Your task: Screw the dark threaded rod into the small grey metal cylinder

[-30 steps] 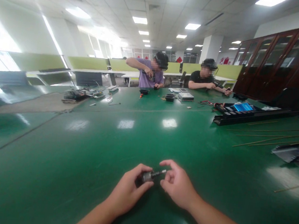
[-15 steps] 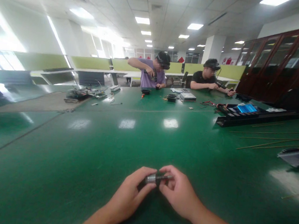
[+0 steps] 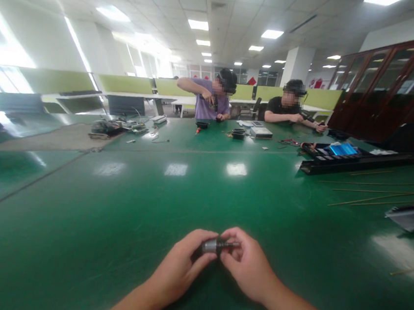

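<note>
Evidently our left hand (image 3: 180, 261) has the grey cylinder (image 3: 209, 246) clasped between thumb and fingers, over the green tabletop (image 3: 202, 201) close in front of us. Our right hand (image 3: 252, 268) curls around the slim shaft (image 3: 232, 245) jutting from the cylinder's right end, though we cannot tell whether its fingers pinch the metal or merely surround it. Should our left grasp be slack, any twist or tug on that shaft could spin the whole body in our palm. Sideways pressure might make the narrow end slip past our fingertips, and a drop onto such a glossy surface could well send the rounded piece rolling away.
</note>
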A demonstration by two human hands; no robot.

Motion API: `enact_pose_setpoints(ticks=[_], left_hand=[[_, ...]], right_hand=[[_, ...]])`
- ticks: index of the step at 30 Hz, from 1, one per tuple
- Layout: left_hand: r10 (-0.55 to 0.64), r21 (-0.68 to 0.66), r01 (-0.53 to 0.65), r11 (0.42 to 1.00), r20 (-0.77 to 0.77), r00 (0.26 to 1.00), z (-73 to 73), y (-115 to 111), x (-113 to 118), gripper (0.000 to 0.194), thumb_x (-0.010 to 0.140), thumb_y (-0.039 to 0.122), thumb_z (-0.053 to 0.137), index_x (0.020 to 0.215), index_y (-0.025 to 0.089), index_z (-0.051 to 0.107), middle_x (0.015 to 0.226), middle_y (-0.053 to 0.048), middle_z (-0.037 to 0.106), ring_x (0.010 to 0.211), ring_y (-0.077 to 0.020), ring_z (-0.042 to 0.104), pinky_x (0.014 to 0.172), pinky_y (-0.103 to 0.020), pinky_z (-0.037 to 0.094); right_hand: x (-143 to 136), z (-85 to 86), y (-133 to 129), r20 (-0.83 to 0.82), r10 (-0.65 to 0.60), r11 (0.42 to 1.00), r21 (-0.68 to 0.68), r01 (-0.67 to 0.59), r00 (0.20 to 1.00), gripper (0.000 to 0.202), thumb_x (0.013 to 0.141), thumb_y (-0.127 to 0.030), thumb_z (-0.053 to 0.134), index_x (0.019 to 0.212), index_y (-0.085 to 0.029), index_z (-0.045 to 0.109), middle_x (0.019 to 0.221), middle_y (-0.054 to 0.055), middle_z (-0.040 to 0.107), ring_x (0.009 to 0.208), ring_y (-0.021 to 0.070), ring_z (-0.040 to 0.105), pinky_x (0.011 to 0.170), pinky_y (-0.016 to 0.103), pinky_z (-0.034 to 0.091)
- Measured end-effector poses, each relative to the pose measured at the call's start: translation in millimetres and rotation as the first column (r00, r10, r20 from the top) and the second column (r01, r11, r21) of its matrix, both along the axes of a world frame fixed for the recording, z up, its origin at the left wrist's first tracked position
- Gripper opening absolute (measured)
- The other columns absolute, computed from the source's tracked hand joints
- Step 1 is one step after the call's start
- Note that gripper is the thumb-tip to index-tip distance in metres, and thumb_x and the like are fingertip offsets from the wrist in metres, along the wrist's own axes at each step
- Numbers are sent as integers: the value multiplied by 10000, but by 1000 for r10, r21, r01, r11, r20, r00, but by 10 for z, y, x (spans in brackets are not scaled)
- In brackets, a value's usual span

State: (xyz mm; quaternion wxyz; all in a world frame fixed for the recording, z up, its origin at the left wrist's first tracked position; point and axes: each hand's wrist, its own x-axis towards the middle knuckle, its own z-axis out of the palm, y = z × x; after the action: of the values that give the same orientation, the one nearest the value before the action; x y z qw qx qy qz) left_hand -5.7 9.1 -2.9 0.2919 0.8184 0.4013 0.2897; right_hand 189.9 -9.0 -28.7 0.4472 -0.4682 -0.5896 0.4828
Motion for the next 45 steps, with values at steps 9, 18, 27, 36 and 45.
enact_pose_setpoints(ticks=[9, 18, 27, 36, 45], left_hand=[[30, 13, -30, 999, -3, 1000, -30, 6, -3, 281, 883, 255, 630, 1161, 277, 591, 1126, -15, 664, 1039, -185, 617, 940, -300, 469], [-46, 1, 46, 999, 35, 998, -26, -3, -6, 238, 886, 268, 639, 1123, 256, 613, 1089, -22, 686, 1007, -181, 638, 908, -280, 482], [-48, 19, 47, 999, 41, 998, -44, 1, -11, 240, 888, 277, 641, 1126, 254, 616, 1102, -27, 684, 1024, -182, 635, 926, -290, 478], [-27, 4, 27, 1000, 24, 999, -3, -3, 0, 244, 884, 293, 635, 1117, 223, 630, 1088, -59, 690, 1010, -204, 639, 917, -323, 494], [-2, 26, 2, 1000, 23, 1000, -29, -16, 0, 247, 884, 288, 639, 1127, 242, 627, 1098, -36, 695, 1020, -189, 645, 925, -300, 493]], right_hand=[[4, 20, -19, 2, 3, 1000, -9, -3, 1000, 249, 798, -128, 598, 1037, -197, 585, 804, 1, 646, 635, 121, 559, 575, 222, 420], [14, 66, -21, 3, 24, 1000, -6, -24, 1000, 173, 799, -135, 607, 964, -186, 602, 826, 19, 656, 738, 164, 638, 676, 267, 484], [23, 33, -27, -30, 22, 1000, -4, -22, 999, 184, 787, -124, 626, 959, -184, 599, 811, 10, 650, 725, 154, 630, 654, 248, 475], [31, 65, -16, -59, 29, 999, 24, -28, 998, 158, 757, -101, 618, 896, -177, 628, 822, 11, 662, 723, 145, 615, 650, 241, 467], [38, 31, 10, -87, 20, 999, -39, -23, 996, 142, 739, -147, 664, 880, -166, 667, 790, 16, 690, 663, 138, 615, 604, 237, 463]])
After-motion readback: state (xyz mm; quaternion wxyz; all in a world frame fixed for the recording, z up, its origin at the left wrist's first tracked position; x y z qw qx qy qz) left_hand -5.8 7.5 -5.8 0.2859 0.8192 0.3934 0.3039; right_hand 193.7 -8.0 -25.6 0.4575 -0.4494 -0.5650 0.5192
